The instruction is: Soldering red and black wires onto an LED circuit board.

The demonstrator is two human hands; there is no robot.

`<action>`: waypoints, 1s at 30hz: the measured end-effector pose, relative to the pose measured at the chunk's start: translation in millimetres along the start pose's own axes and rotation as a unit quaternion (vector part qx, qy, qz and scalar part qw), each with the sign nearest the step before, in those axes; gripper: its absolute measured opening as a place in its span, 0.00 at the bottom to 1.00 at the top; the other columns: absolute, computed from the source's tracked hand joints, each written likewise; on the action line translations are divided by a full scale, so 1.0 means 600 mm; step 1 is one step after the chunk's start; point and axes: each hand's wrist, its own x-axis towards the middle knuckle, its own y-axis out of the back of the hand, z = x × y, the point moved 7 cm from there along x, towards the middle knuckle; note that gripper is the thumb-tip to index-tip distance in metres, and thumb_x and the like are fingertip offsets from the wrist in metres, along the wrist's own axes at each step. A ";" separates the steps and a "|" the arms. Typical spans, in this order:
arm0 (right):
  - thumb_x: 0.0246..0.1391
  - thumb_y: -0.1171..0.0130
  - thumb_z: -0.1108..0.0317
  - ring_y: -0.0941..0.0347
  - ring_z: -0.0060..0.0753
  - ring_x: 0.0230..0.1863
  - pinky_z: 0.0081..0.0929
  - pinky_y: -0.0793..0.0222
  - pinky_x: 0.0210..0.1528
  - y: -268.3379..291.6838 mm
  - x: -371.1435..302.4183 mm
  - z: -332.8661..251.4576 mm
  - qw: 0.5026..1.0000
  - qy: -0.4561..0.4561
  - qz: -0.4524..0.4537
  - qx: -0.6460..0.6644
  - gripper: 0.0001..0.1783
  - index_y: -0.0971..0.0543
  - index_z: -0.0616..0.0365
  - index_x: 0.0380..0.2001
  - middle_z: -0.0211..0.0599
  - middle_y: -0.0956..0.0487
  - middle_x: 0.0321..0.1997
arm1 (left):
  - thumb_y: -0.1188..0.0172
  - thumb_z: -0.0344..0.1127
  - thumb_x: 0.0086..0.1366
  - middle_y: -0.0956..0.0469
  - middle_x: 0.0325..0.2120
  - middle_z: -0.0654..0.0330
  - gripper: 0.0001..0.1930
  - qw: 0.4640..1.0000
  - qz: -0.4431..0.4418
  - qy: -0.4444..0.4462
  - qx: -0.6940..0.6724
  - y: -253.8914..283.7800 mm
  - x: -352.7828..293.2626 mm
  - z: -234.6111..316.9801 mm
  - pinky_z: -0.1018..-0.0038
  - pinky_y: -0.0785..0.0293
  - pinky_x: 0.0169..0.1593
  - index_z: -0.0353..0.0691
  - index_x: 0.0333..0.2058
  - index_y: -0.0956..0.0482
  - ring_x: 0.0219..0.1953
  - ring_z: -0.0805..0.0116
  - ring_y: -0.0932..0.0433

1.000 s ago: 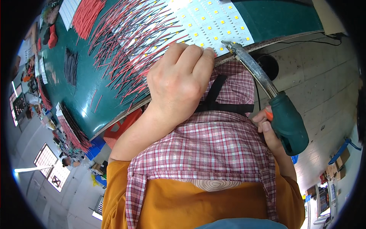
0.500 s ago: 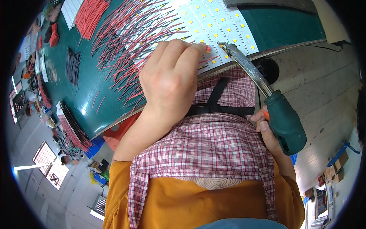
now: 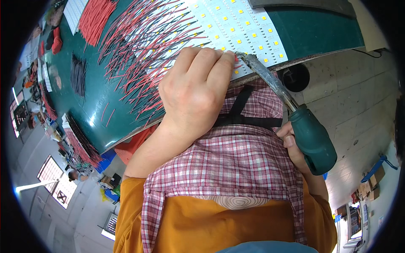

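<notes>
My left hand [image 3: 196,90] presses curled fingers onto the near board [image 3: 249,31] edge, while my right hand [image 3: 295,149] grips the iron [image 3: 310,139].

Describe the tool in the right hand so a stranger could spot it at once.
Start at the green table, then its near edge, where the white LED panel lies. The soldering iron slants from that panel to the right hand. Only it has a fat green handle and metal shaft.
</notes>
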 end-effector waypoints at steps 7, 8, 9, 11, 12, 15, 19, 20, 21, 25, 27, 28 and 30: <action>0.47 0.37 0.73 0.24 0.26 0.28 0.18 0.30 0.28 0.003 0.016 -0.016 0.982 0.023 0.023 0.186 0.09 0.24 0.60 0.33 0.33 0.20 0.29 | 0.39 0.29 0.44 0.27 0.24 0.66 0.10 1.000 -0.017 0.003 0.012 -0.002 0.001 0.004 0.78 0.30 0.25 0.40 0.29 0.21 0.28 0.70 0.27; 0.48 0.38 0.74 0.24 0.25 0.29 0.16 0.30 0.29 0.001 0.014 -0.011 0.969 -0.009 0.057 0.241 0.08 0.24 0.60 0.34 0.32 0.20 0.29 | 0.39 0.29 0.43 0.27 0.24 0.66 0.10 1.000 -0.017 0.006 0.016 -0.002 0.001 0.004 0.78 0.30 0.25 0.40 0.29 0.21 0.28 0.70 0.27; 0.48 0.39 0.76 0.24 0.23 0.29 0.14 0.30 0.30 0.001 0.011 -0.003 0.950 -0.042 0.090 0.296 0.08 0.23 0.60 0.34 0.31 0.20 0.29 | 0.39 0.29 0.43 0.27 0.24 0.66 0.10 1.000 -0.017 0.007 0.017 -0.001 0.000 0.002 0.78 0.30 0.25 0.40 0.29 0.21 0.28 0.70 0.27; 0.52 0.44 0.73 0.29 0.21 0.27 0.18 0.31 0.32 0.003 0.012 -0.006 0.966 -0.001 0.043 0.256 0.12 0.29 0.61 0.41 0.35 0.22 0.31 | 0.39 0.29 0.43 0.27 0.25 0.65 0.11 1.000 -0.006 0.008 -0.006 0.000 -0.002 -0.001 0.77 0.30 0.26 0.41 0.30 0.22 0.28 0.69 0.27; 0.56 0.48 0.71 0.35 0.18 0.26 0.21 0.31 0.33 -0.002 0.012 -0.012 0.976 0.038 -0.004 0.215 0.17 0.34 0.62 0.48 0.38 0.25 0.33 | 0.39 0.29 0.43 0.27 0.25 0.65 0.11 1.000 -0.005 0.008 -0.005 0.000 -0.001 -0.006 0.77 0.30 0.26 0.41 0.30 0.22 0.28 0.69 0.27; 0.56 0.48 0.71 0.35 0.17 0.25 0.18 0.33 0.31 0.001 0.014 -0.009 0.968 0.043 0.007 0.247 0.14 0.31 0.63 0.45 0.37 0.25 0.32 | 0.40 0.28 0.42 0.28 0.24 0.64 0.11 0.998 -0.006 0.048 -0.034 0.009 0.006 -0.024 0.74 0.30 0.26 0.41 0.29 0.21 0.27 0.67 0.27; 0.56 0.48 0.71 0.35 0.16 0.25 0.17 0.34 0.30 -0.001 0.023 -0.023 0.983 0.013 -0.008 0.184 0.09 0.28 0.63 0.39 0.35 0.25 0.31 | 0.40 0.28 0.42 0.28 0.23 0.65 0.10 0.999 0.006 0.040 -0.010 -0.002 0.005 -0.025 0.74 0.30 0.26 0.41 0.29 0.21 0.27 0.67 0.28; 0.52 0.44 0.75 0.29 0.19 0.28 0.15 0.31 0.31 0.002 0.023 -0.021 0.980 0.001 0.006 0.200 0.09 0.26 0.63 0.38 0.34 0.22 0.31 | 0.40 0.28 0.42 0.28 0.23 0.65 0.10 0.999 0.008 0.037 -0.009 -0.001 0.004 -0.023 0.74 0.30 0.26 0.41 0.29 0.20 0.27 0.68 0.28; 0.47 0.40 0.79 0.22 0.23 0.31 0.14 0.28 0.32 0.005 0.024 -0.018 0.976 -0.011 0.021 0.216 0.11 0.24 0.63 0.37 0.33 0.20 0.31 | 0.40 0.28 0.42 0.28 0.23 0.66 0.10 0.999 0.011 0.034 -0.008 0.000 0.005 -0.022 0.74 0.30 0.25 0.41 0.29 0.20 0.27 0.68 0.28; 0.47 0.39 0.80 0.22 0.23 0.33 0.15 0.27 0.34 -0.002 0.018 -0.006 0.966 0.000 0.043 0.254 0.13 0.26 0.64 0.38 0.35 0.20 0.32 | 0.41 0.28 0.42 0.28 0.23 0.66 0.11 0.999 0.006 0.032 0.001 0.003 0.008 -0.015 0.75 0.31 0.25 0.41 0.29 0.20 0.27 0.69 0.28; 0.46 0.38 0.80 0.22 0.24 0.33 0.15 0.27 0.34 -0.006 0.016 -0.001 0.976 -0.006 0.028 0.217 0.15 0.26 0.65 0.39 0.37 0.20 0.32 | 0.37 0.21 0.44 0.26 0.23 0.63 0.13 0.997 -0.041 0.064 -0.007 0.004 0.013 -0.015 0.73 0.29 0.28 0.41 0.31 0.18 0.26 0.66 0.26; 0.46 0.38 0.80 0.22 0.24 0.33 0.15 0.27 0.34 -0.004 0.016 -0.001 0.976 -0.006 0.028 0.217 0.15 0.26 0.65 0.39 0.37 0.20 0.32 | 0.37 0.21 0.44 0.26 0.23 0.63 0.13 0.997 -0.041 0.064 -0.007 0.001 0.011 -0.018 0.73 0.29 0.28 0.41 0.31 0.18 0.26 0.66 0.26; 0.46 0.38 0.79 0.23 0.22 0.32 0.14 0.28 0.33 -0.002 0.016 0.002 0.980 -0.028 0.011 0.194 0.13 0.26 0.65 0.38 0.37 0.20 0.32 | 0.41 0.29 0.42 0.28 0.23 0.66 0.11 0.999 -0.014 0.022 0.022 0.001 0.008 -0.015 0.76 0.31 0.24 0.41 0.29 0.20 0.27 0.69 0.28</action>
